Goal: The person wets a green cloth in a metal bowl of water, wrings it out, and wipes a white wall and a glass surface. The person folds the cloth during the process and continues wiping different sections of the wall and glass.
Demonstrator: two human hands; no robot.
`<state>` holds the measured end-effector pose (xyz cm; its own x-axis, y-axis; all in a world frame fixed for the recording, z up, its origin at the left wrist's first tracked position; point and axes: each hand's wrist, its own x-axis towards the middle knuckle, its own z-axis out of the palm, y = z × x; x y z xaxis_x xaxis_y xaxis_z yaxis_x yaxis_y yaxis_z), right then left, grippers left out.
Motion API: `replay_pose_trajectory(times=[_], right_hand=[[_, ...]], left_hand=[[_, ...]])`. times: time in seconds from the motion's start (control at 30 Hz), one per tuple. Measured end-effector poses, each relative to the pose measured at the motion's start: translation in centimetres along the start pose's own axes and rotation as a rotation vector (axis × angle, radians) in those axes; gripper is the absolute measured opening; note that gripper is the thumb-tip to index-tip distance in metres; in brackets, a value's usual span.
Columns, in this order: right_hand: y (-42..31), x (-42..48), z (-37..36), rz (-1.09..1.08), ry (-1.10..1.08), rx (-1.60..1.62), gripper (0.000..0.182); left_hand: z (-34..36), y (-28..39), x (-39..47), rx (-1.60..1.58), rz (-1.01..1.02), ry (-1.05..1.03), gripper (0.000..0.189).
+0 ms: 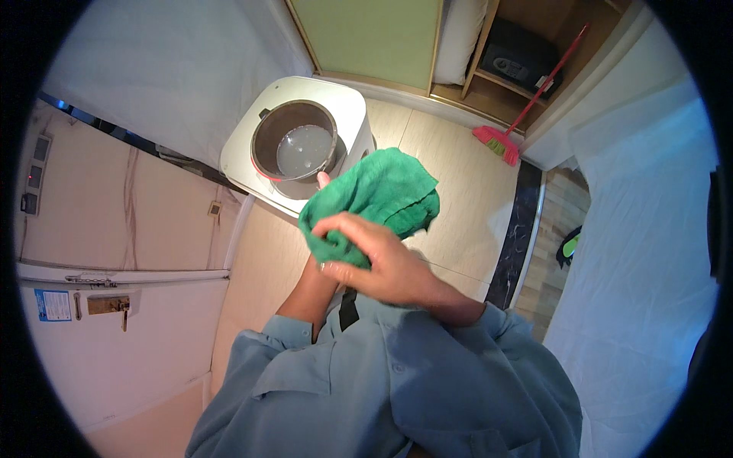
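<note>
A green cloth [372, 189] lies folded over my left hand [323, 180] in front of my body. It hides nearly all of that hand; only a fingertip shows beyond the cloth's upper left edge, so the grip underneath cannot be seen. My right hand [383, 260] clasps the near end of the cloth from above, close to the left wrist, with fingers curled over it. Just past the cloth is a dark cooking pot or bucket [264, 140] with cloudy greyish liquid [306, 150] inside. It stands on a white box-like stand [349, 106], apart from both hands.
A pink broom [497, 143] leans against an open cabinet [509, 94] holding a black safe [518, 60]. White sheeting [635, 229] hangs at right, beyond a dark threshold strip [518, 229]. At left stands a white door [154, 338] with a lever handle.
</note>
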<state>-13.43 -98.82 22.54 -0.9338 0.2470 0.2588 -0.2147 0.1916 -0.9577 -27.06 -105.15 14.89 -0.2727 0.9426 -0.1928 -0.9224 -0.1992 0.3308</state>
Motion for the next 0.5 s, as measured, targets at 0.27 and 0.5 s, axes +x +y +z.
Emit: replay_pose_trajectory(times=[0.27, 0.5], right_hand=[[-1.6, -0.7, -2.5, -0.015, 0.218, -0.051, 0.029], [-0.9, -1.1, -5.1, 0.129, 0.403, 0.065, 0.027]], left_hand=[[-2.4, 1.4, -0.4, 0.323, 0.042, -0.058, 0.109], [-3.0, 2.4, -0.8, 0.358, -0.038, -0.338, 0.146]])
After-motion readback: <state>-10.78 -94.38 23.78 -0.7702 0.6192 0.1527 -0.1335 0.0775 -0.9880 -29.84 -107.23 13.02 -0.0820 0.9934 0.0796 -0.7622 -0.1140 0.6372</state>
